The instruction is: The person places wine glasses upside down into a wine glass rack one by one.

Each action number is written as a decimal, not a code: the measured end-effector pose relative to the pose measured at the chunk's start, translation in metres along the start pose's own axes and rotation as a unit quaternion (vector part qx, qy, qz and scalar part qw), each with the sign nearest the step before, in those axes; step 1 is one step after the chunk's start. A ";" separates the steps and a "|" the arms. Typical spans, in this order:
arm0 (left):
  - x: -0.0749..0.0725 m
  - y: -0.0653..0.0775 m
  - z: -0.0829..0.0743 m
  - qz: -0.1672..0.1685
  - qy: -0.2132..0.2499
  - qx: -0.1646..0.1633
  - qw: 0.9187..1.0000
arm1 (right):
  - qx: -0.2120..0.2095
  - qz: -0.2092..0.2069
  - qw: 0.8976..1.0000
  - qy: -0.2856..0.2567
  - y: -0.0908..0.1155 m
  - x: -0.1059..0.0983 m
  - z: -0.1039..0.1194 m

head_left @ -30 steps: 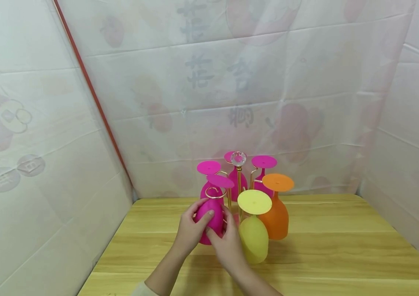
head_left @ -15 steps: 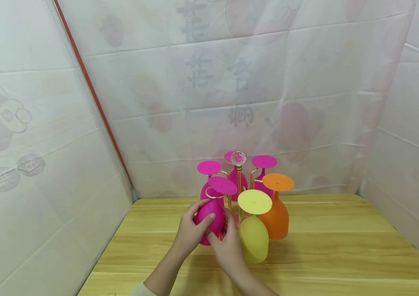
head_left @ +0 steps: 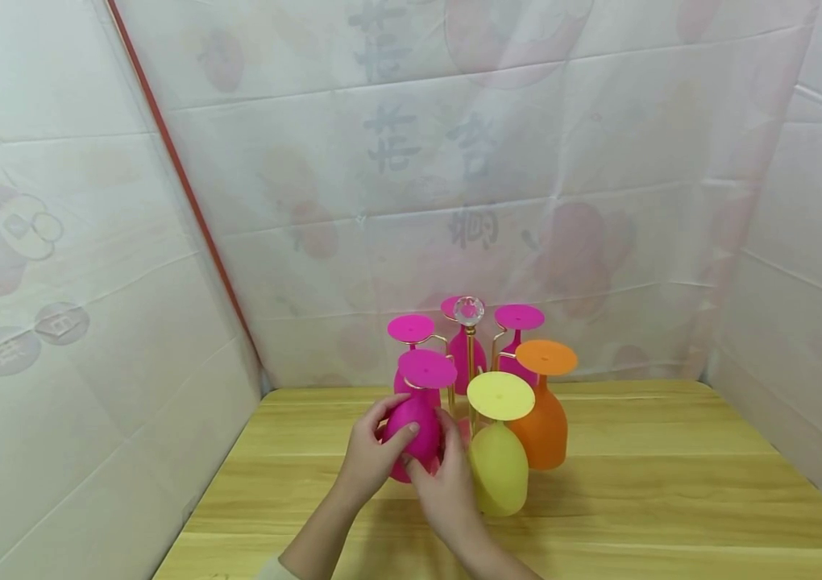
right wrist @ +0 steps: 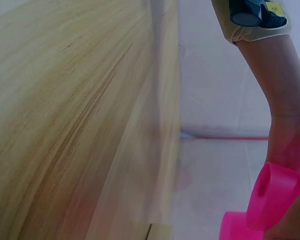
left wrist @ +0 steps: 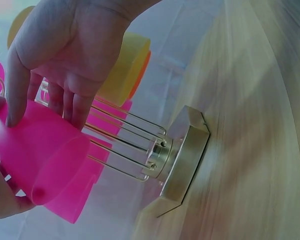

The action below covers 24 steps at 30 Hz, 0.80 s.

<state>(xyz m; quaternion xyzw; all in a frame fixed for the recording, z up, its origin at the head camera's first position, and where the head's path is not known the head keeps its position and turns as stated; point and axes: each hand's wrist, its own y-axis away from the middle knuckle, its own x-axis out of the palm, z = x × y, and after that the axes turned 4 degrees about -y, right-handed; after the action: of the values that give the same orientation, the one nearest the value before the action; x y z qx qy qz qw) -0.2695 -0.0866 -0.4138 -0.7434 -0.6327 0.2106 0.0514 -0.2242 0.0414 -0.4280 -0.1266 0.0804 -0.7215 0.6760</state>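
Observation:
Both hands hold an upside-down magenta goblet [head_left: 411, 427] at the front left of a gold stemware rack [head_left: 471, 362]. My left hand [head_left: 371, 451] grips the bowl from the left, thumb across its front. From the right, my right hand [head_left: 447, 487] holds the lower bowl, its fingers partly hidden behind it. The goblet's round foot [head_left: 427, 368] sits above a wire loop, which it mostly hides. In the left wrist view, the bowl's open rim [left wrist: 65, 170] faces toward the rack's base [left wrist: 182, 160]. The right wrist view catches the bowl [right wrist: 275, 195] low at the right.
On the rack, a yellow goblet [head_left: 500, 467] hangs close beside my right hand, with an orange goblet [head_left: 545, 427] behind it. More magenta goblets [head_left: 520, 316] hang around the back. A clear crystal knob [head_left: 468, 311] tops the post. The wooden table [head_left: 672, 483] meets draped white walls.
The held goblet's foot has shifted right, then back left and slightly lower, and looks more level. It now covers most of the wire loop. Both hands keep their hold, dropping very slightly.

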 end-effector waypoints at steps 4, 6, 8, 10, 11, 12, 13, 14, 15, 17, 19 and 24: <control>0.000 0.000 0.003 -0.001 0.003 0.001 1.000 | -0.001 -0.002 1.000 0.015 0.001 0.000 -0.001; 0.001 0.000 0.004 -0.002 0.006 0.001 1.000 | -0.002 -0.004 1.000 0.021 0.001 0.000 -0.002; 0.001 0.000 0.004 -0.004 0.006 0.000 1.000 | -0.005 -0.006 1.000 0.030 0.001 0.000 -0.002; 0.002 0.000 0.005 -0.005 0.005 0.000 1.000 | -0.007 -0.010 0.999 0.040 0.002 0.001 -0.002; 0.002 0.000 0.005 -0.006 0.006 0.002 1.000 | -0.009 -0.012 0.999 0.046 0.002 0.001 -0.001; 0.002 0.000 0.005 -0.007 0.004 0.002 1.000 | -0.010 -0.014 0.999 0.050 0.002 0.001 -0.001; 0.002 0.000 0.005 -0.007 0.003 0.002 1.000 | -0.011 -0.016 0.998 0.054 0.003 0.001 -0.001; 0.003 0.000 0.005 -0.007 0.003 0.003 1.000 | -0.012 -0.018 0.998 0.058 0.003 0.001 -0.001; 0.003 0.000 0.005 -0.008 0.002 0.004 1.000 | -0.012 -0.021 0.998 0.061 0.003 0.001 -0.001; 0.003 0.000 0.006 -0.008 0.004 0.006 1.000 | -0.014 -0.024 0.997 0.067 0.003 0.001 -0.001; 0.004 0.000 0.007 -0.008 0.003 0.006 1.000 | -0.017 -0.028 0.997 0.075 0.003 0.001 -0.001; 0.004 0.000 0.010 -0.006 0.002 0.010 1.000 | -0.027 -0.033 0.995 0.090 0.003 0.002 -0.003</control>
<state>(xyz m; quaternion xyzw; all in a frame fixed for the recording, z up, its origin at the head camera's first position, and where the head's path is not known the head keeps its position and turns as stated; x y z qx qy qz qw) -0.2727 -0.0845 -0.4239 -0.7395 -0.6350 0.2152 0.0607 -0.2228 0.0391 -0.4315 -0.0825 0.1561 -0.7495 0.6380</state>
